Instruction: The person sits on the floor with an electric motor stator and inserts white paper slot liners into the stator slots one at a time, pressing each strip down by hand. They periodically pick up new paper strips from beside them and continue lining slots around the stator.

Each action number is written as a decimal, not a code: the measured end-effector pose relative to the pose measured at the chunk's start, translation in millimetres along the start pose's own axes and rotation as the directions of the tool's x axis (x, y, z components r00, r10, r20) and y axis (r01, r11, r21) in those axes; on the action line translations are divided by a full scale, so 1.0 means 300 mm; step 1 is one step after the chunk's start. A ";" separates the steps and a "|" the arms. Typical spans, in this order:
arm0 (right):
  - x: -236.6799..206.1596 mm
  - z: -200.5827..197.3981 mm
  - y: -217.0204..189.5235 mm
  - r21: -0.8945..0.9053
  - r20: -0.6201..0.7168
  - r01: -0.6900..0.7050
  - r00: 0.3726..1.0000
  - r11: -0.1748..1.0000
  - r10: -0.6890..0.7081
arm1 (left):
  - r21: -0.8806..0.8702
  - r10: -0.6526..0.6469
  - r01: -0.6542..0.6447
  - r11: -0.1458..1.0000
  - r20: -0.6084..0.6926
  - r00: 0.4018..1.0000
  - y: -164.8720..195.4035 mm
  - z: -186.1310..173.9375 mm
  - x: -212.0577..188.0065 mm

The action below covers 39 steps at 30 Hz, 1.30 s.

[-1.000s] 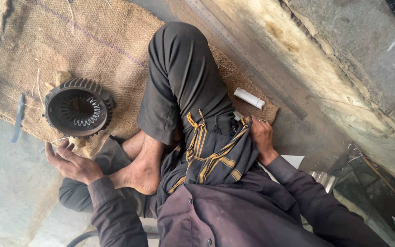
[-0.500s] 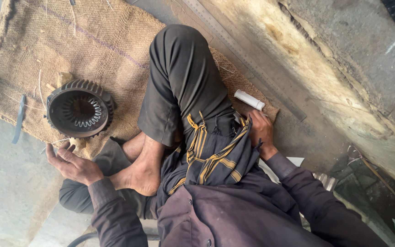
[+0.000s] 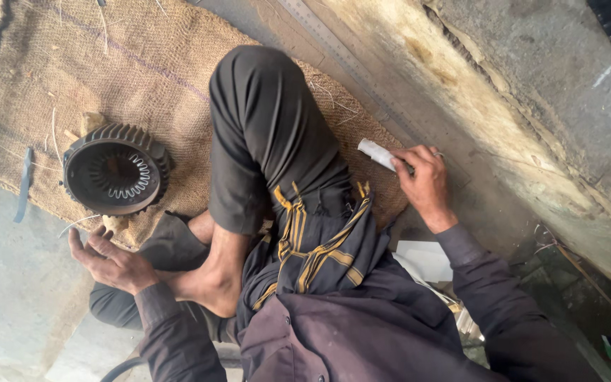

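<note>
Burlap sacking [image 3: 107, 78] is spread over the grey floor [image 3: 15, 297] and takes up most of the upper left of the view, its left edge frayed. Along the right, a rough concrete wall [image 3: 503, 113] is seen running diagonally, with a metal ruler [image 3: 348, 60] laid at its foot. A person is seated cross-legged on the sacking, one knee [image 3: 256, 85] raised in dark trousers and a bare foot [image 3: 210, 283] tucked below it; a striped cloth [image 3: 319, 240] is draped over the lap. On the sacking to the left of the knee a round, dark, finned motor housing [image 3: 116, 177] is set with its open end upward, pale windings visible round the inside. The left hand [image 3: 107, 258] is rested palm-up just below the housing, fingers loosely spread, with nothing held; whether the housing is touched by the fingertips cannot be told. The right hand [image 3: 424, 180] is closed around one end of a small white roll [image 3: 377, 153], which is kept low over the sacking's right edge, beside the thigh. A thin dark strip [image 3: 24, 184] lies at the sacking's left border
</note>
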State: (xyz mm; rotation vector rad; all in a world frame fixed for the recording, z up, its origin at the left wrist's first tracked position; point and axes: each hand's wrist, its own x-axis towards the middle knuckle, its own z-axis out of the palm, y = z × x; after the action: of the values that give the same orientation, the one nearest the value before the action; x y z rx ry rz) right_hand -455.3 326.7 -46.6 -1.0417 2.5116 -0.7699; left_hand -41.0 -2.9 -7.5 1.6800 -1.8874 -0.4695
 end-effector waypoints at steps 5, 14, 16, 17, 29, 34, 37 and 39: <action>0.011 0.023 -0.012 -0.053 -0.019 0.002 1.000 0.999 -0.004 | -0.033 -0.076 0.074 0.997 -0.061 0.995 -0.014 -0.033 -0.019; 0.001 0.045 -0.049 -0.265 0.091 0.139 0.989 0.954 -0.119 | -0.020 -0.074 0.073 0.997 -0.039 0.997 0.026 0.004 -0.001; -0.011 0.055 -0.057 -0.281 0.070 0.182 0.983 0.942 -0.170 | -0.011 -0.076 0.076 0.997 -0.031 0.997 0.035 0.009 0.002; -0.011 0.063 -0.056 -0.284 0.077 0.177 0.984 0.942 -0.162 | -0.002 -0.075 0.075 0.997 -0.032 0.997 0.038 0.010 0.001; 0.079 -0.133 0.115 0.786 0.456 -0.563 0.807 0.253 0.376 | 0.026 -0.107 0.108 0.994 -0.026 0.994 0.037 0.018 0.004; 0.135 -0.172 -0.001 0.855 0.518 -0.505 0.813 -0.119 0.267 | -0.043 -0.114 0.113 0.993 -0.019 0.993 0.044 0.037 0.032; 0.173 -0.171 -0.079 0.880 0.475 -0.469 0.863 -0.075 0.172 | -0.088 -0.110 0.108 0.990 -0.021 0.994 0.047 0.044 0.053; 0.206 -0.150 -0.136 0.872 0.489 -0.483 0.860 -0.078 0.143 | -0.113 -0.124 0.119 0.986 -0.043 0.991 0.046 0.052 0.070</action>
State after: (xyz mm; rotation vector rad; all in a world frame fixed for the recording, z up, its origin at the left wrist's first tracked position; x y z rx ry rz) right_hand -496.4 274.1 8.7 0.0931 1.1112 -1.6939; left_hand -62.5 -23.2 -7.6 1.7234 -1.6989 -0.5652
